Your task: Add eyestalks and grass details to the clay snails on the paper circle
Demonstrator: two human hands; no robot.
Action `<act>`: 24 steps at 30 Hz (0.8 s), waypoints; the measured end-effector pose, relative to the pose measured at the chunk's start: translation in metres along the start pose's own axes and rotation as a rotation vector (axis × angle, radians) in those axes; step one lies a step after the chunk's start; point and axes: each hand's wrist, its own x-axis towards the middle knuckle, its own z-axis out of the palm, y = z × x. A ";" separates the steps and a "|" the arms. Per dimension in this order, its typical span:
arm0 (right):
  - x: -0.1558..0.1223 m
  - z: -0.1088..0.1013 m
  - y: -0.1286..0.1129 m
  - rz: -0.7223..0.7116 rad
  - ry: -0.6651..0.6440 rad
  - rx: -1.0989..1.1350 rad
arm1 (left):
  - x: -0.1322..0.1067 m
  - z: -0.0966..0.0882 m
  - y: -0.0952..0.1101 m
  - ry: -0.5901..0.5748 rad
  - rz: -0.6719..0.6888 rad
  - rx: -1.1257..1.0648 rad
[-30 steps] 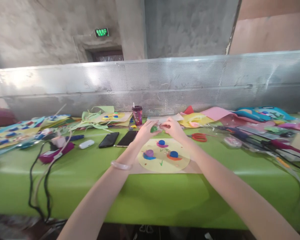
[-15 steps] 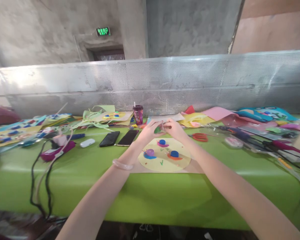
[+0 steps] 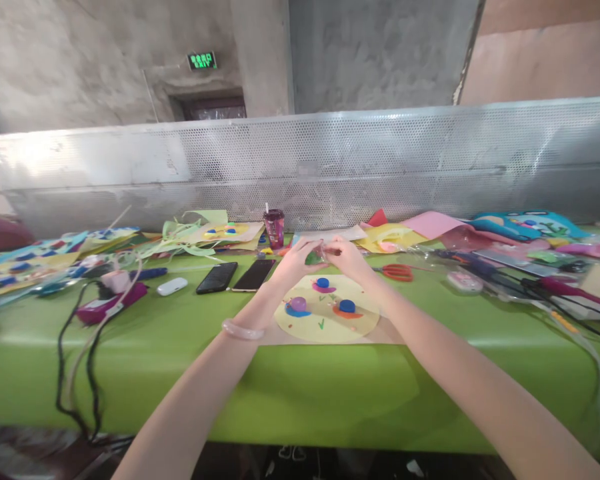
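My left hand (image 3: pixel 295 262), with a pale bangle (image 3: pixel 243 330) on its wrist, is raised at the far side of the paper picture. Close beside it is my right hand (image 3: pixel 346 259), fingertips pinched together. Between the two sets of fingers sits a small, partly see-through thing with some green (image 3: pixel 316 257); it is too small and too covered to name. Below the hands lies a pale yellow paper oval (image 3: pixel 330 330) on a beige sheet. It carries snail shapes with a purple cap (image 3: pixel 299 304), a blue cap (image 3: pixel 347 306) and another blue cap (image 3: pixel 323 283) as shells.
Orange-handled scissors (image 3: pixel 397 272) lie right of the hands. To the left are two phones (image 3: pixel 217 277), a white case (image 3: pixel 172 287) and a purple power strip (image 3: pixel 111 305) with cables. A lidded cup (image 3: pixel 274 229) stands behind. Coloured papers and tools (image 3: pixel 560 297) crowd the right.
The view has shifted slightly. Both hands stay together at the same place over the picture's far edge, with only small finger movement.
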 end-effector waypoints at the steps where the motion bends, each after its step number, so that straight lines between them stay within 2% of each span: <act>1: 0.000 0.000 0.001 -0.003 -0.003 -0.004 | 0.000 0.000 0.000 -0.001 -0.004 0.001; 14: -0.001 0.004 0.005 -0.051 0.002 -0.069 | 0.000 0.001 -0.002 -0.039 -0.022 0.017; 19: 0.001 -0.003 0.006 -0.003 0.113 -0.090 | 0.000 0.001 -0.006 -0.054 -0.127 0.052; 24: 0.006 -0.015 0.018 0.092 0.255 -0.146 | -0.009 0.001 -0.029 -0.072 -0.301 0.146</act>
